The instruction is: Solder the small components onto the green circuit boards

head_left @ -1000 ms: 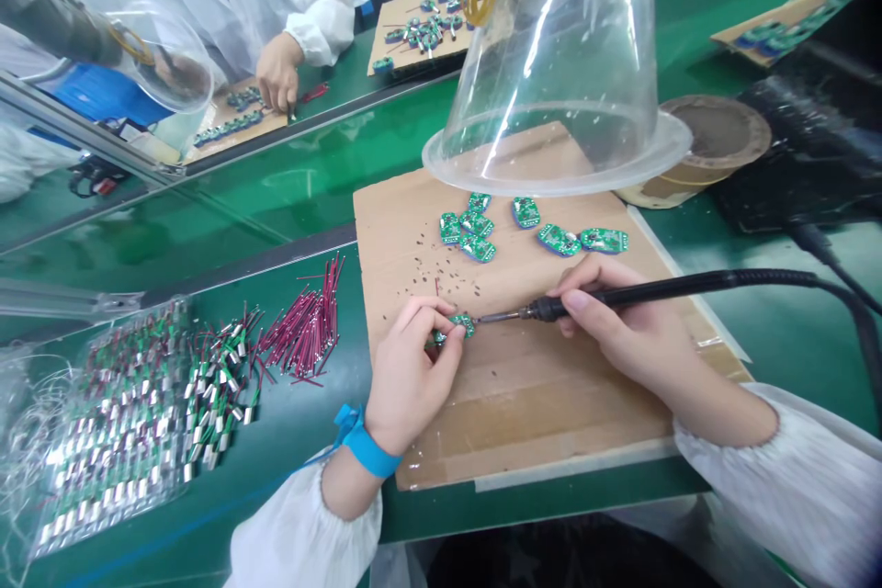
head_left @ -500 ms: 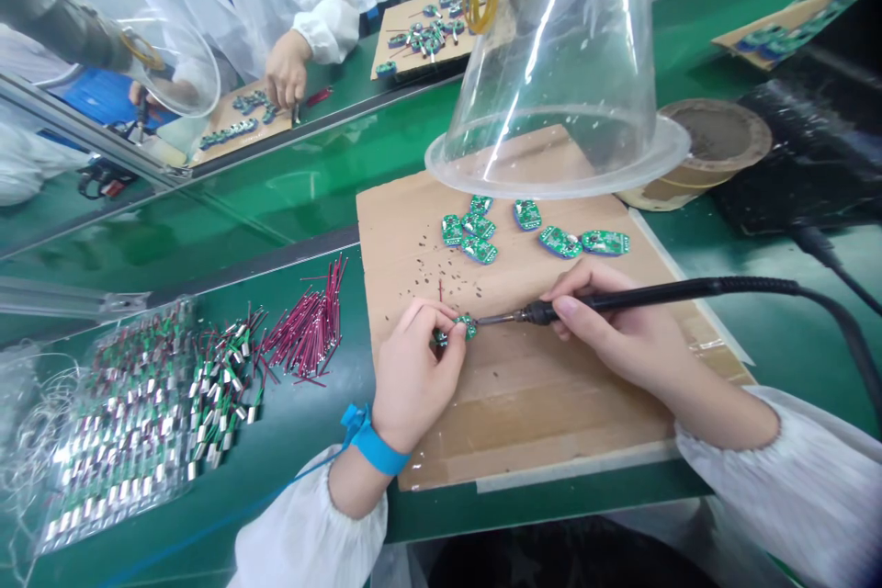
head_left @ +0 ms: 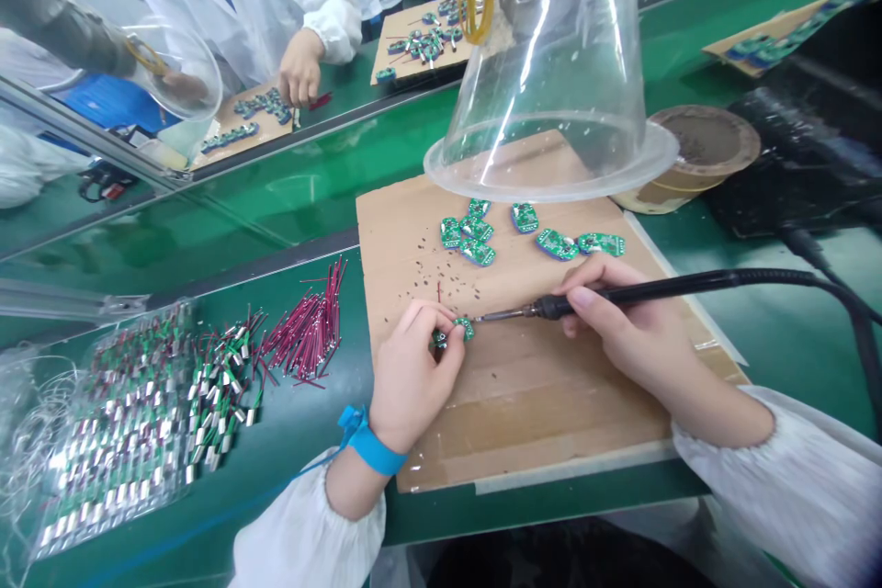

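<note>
Green circuit board [head_left: 464,327]: small, held at the edge by left hand [head_left: 413,381] | Soldering iron [head_left: 679,285]: black handle, corded, thin metal tip just beside board, gripped penwise in right hand [head_left: 624,331]

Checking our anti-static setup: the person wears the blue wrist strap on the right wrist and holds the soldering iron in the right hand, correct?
No: the blue wrist strap is on the left wrist, not the right, as the head view shows. The soldering iron is in the right hand, as you said.
</note>
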### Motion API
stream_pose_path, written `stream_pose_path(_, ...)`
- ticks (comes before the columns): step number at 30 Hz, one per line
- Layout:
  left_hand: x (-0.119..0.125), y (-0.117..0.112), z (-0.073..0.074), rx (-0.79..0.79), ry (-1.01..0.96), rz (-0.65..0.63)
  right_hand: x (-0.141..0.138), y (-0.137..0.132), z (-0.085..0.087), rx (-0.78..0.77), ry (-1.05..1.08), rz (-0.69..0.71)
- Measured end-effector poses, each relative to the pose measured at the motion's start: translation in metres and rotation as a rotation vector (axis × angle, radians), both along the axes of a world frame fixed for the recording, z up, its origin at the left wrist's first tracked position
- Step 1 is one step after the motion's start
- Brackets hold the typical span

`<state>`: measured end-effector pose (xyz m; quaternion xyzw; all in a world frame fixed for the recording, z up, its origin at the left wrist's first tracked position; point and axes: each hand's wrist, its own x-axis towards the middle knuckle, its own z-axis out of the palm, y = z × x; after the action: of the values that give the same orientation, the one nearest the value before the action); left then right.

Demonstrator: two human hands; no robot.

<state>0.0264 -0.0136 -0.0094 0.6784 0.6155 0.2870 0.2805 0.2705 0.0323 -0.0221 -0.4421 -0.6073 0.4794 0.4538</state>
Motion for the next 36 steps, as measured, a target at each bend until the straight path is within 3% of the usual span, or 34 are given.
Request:
stream_pose_path(13, -0.016, 0.002, 0.006, -0.056, -0.097, -0.143, 0.000, 0.001, 0.000, 0.000, -0.007, 0.015)
stream_pose_path(36, -0.018, 0.006, 0.004, -0.106, -0.147, -0.148, 0.001, 0.000, 0.001, 0.053, -0.075, 0.110)
